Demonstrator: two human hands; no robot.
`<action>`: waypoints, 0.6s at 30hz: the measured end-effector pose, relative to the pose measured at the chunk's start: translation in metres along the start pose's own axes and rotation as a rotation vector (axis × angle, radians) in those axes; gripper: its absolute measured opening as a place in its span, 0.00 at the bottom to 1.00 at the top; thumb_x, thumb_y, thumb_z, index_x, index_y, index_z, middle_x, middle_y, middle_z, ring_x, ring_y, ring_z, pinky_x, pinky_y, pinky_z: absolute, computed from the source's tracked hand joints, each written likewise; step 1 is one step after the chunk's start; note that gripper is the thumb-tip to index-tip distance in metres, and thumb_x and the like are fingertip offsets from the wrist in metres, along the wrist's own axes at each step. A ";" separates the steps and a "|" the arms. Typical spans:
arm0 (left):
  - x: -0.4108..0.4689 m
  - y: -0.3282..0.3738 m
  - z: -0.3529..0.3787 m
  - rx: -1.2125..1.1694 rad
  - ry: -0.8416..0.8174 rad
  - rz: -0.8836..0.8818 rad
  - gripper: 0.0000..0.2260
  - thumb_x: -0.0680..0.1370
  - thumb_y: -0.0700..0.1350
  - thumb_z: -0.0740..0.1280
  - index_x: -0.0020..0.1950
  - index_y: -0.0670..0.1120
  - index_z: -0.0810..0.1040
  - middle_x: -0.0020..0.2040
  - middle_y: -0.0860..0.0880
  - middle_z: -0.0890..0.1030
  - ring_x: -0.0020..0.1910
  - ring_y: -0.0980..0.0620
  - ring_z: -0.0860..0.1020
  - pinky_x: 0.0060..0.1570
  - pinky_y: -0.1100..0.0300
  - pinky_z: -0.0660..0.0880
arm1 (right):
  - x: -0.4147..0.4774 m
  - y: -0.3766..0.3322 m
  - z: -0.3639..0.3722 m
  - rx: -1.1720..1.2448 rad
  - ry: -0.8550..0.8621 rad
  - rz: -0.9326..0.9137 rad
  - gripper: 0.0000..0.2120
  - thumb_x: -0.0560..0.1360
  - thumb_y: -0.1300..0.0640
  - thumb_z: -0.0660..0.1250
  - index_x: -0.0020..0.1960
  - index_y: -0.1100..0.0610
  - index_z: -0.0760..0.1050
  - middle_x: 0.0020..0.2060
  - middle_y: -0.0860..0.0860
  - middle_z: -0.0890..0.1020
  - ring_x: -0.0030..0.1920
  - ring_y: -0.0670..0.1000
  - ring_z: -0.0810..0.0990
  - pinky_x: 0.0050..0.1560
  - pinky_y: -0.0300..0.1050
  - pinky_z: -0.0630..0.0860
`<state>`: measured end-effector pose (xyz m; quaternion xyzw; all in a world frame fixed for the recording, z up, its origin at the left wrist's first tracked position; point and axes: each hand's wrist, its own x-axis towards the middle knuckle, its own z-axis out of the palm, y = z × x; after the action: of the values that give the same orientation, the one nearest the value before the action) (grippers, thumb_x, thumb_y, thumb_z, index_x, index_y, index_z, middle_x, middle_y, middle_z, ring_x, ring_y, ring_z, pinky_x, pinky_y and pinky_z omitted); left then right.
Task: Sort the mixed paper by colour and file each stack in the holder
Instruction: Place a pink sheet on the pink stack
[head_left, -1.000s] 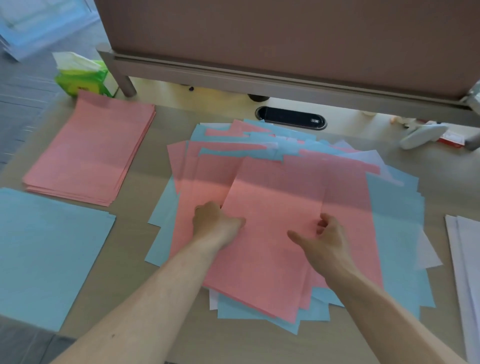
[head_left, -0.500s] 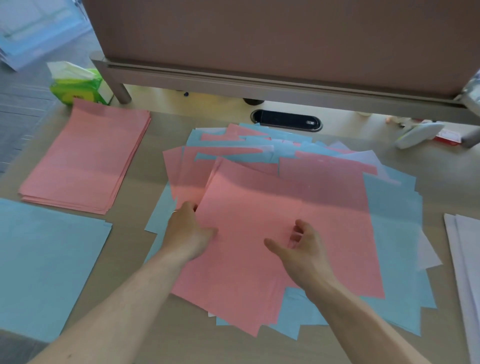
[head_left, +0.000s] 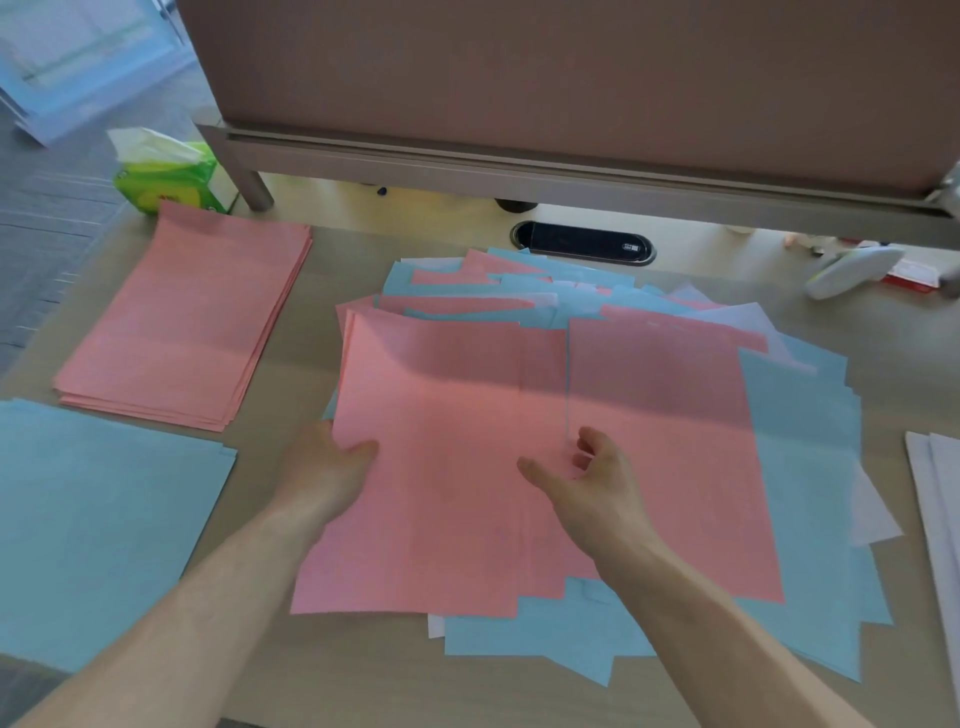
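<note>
A mixed pile (head_left: 810, 467) of pink, blue and white sheets fans out over the middle of the desk. On top lies a pink sheet (head_left: 447, 426), which my left hand (head_left: 322, 467) grips at its left edge, thumb on top. My right hand (head_left: 592, 483) hovers over the pile's middle with its fingers loosely spread, holding nothing. A sorted pink stack (head_left: 187, 322) lies at the back left. In front of it at the left edge sits a sorted blue stack (head_left: 93, 525). White sheets (head_left: 940, 519) lie at the right edge. No holder is in view.
A green tissue pack (head_left: 166, 182) stands behind the pink stack. A black cable grommet (head_left: 582, 244) sits behind the pile, under a brown partition (head_left: 571, 93). A white stapler-like object (head_left: 852, 270) lies at the back right. Bare desk (head_left: 363, 675) shows near the front edge.
My left hand has slid the top pink sheet leftward and turned it squarer to the desk. My right hand has followed it left over the pile. The view has shifted slightly.
</note>
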<state>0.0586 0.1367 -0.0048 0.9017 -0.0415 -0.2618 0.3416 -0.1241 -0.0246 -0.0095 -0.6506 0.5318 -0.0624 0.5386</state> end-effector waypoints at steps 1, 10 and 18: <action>0.000 0.000 -0.002 -0.003 -0.006 -0.013 0.06 0.79 0.41 0.71 0.47 0.49 0.74 0.42 0.51 0.77 0.51 0.43 0.77 0.52 0.56 0.71 | 0.002 -0.003 0.002 0.023 -0.003 0.016 0.45 0.68 0.48 0.79 0.78 0.58 0.61 0.65 0.52 0.75 0.61 0.50 0.76 0.65 0.46 0.72; 0.005 -0.004 0.005 -0.027 -0.063 -0.042 0.17 0.72 0.42 0.78 0.54 0.45 0.73 0.47 0.50 0.79 0.46 0.47 0.79 0.47 0.53 0.77 | 0.013 -0.017 0.005 0.087 -0.059 0.110 0.42 0.69 0.51 0.79 0.76 0.60 0.63 0.64 0.52 0.76 0.62 0.52 0.77 0.64 0.46 0.72; 0.006 -0.021 -0.010 -0.211 -0.169 -0.076 0.03 0.80 0.40 0.70 0.48 0.48 0.80 0.47 0.48 0.84 0.45 0.48 0.83 0.43 0.58 0.78 | 0.013 -0.023 0.029 0.052 -0.144 0.129 0.18 0.68 0.52 0.80 0.56 0.54 0.79 0.45 0.46 0.85 0.46 0.48 0.84 0.47 0.43 0.79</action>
<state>0.0667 0.1568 -0.0144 0.8365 -0.0084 -0.3523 0.4197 -0.0854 -0.0187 -0.0105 -0.6038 0.5305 0.0056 0.5949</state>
